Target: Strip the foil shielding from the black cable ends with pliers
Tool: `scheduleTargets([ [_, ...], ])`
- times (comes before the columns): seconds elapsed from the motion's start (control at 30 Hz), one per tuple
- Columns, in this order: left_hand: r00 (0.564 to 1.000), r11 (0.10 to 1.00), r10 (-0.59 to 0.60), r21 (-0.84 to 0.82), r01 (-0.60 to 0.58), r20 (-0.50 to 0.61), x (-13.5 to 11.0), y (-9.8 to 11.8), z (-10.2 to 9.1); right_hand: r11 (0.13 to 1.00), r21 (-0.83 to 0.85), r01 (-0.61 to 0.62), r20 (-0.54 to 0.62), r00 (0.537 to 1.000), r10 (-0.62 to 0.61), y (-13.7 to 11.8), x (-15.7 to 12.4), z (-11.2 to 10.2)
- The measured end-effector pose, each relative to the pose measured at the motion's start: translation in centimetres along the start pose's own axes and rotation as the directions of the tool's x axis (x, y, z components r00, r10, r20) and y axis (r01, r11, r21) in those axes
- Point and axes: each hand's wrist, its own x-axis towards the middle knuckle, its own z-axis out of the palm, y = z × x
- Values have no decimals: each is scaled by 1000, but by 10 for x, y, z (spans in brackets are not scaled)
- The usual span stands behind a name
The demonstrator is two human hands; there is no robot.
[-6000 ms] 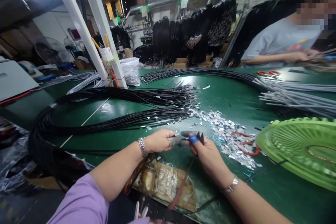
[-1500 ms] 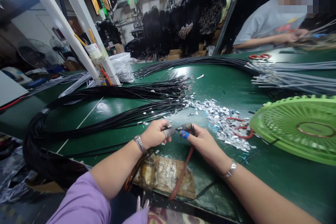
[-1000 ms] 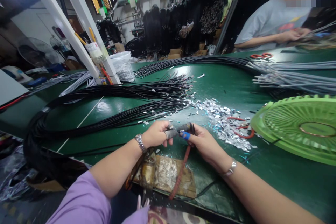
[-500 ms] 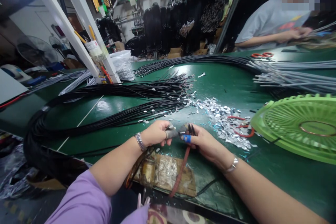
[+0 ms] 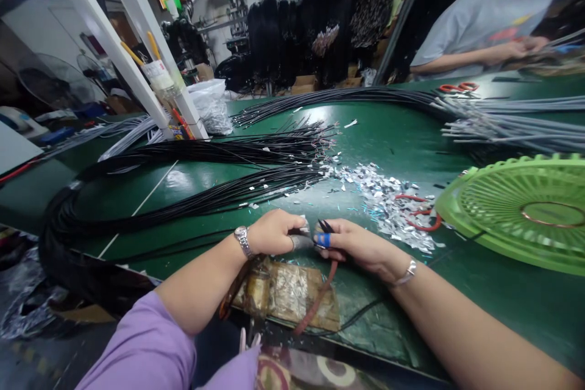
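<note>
My left hand [image 5: 274,233] is closed near the table's front edge, its taped fingertips pinching the end of a thin black cable. My right hand [image 5: 354,242] faces it, closed on a small dark cutter [image 5: 325,227] with a red handle that hangs down toward me. A blue band wraps one right fingertip. The two hands meet fingertip to fingertip above a brown foil-covered pad [image 5: 287,292]. Long black cable bundles [image 5: 219,198] sweep from the left toward the hands.
A heap of silver foil scraps [image 5: 388,201] with red-handled scissors [image 5: 418,213] lies right of the hands. A green fan guard [image 5: 521,213] sits at the right. Grey cables [image 5: 503,128] lie behind it. A person in a grey shirt [image 5: 475,24] works across the green table [image 5: 402,146].
Both hands have sunk closer to the table and the pad. The cutter's jaws now point up between the fingers; the view has tilted down slightly.
</note>
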Motion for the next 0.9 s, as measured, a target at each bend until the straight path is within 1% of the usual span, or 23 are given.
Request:
scheduleTargets([
  [0.07,1000,991,10,-133,-9,13,-1,-3,0,996,63,64,49,997,-67,1,0,2],
  [0.13,999,954,-22,-297,33,42,-1,-4,0,988,80,135,54,989,-139,2,0,5],
  [0.2,992,888,-86,-443,120,98,0,-5,0,981,57,185,17,982,-186,3,1,8],
  [0.27,978,817,-155,-538,206,138,1,-4,1,972,14,233,-80,970,-232,4,2,10],
  [0.33,968,762,-207,-597,251,143,3,-4,1,956,-54,290,-195,936,-295,4,3,9],
  [0.4,962,717,-241,-644,267,131,4,-4,1,925,-160,345,-247,893,-376,3,2,7],
  [0.47,959,678,-254,-684,268,124,5,-6,2,876,-281,393,-245,853,-461,1,2,6],
  [0.53,959,650,-254,-711,268,129,5,-7,3,824,-391,410,-240,819,-521,0,1,5],
  [0.6,958,629,-248,-729,270,141,5,-7,3,795,-464,391,-249,804,-540,-1,-1,5],
  [0.67,959,612,-237,-742,273,157,5,-7,3,796,-477,372,-243,815,-526,-1,-2,6],
  [0.73,958,601,-217,-747,283,188,5,-8,1,825,-425,373,-218,842,-493,-2,-3,5],
  [0.8,951,607,-201,-731,310,237,5,-9,-1,876,-316,364,-168,888,-429,-1,-3,4],
  [0.9,928,650,-201,-666,367,315,6,-10,-3,946,-149,287,-48,954,-297,0,-2,2],
])
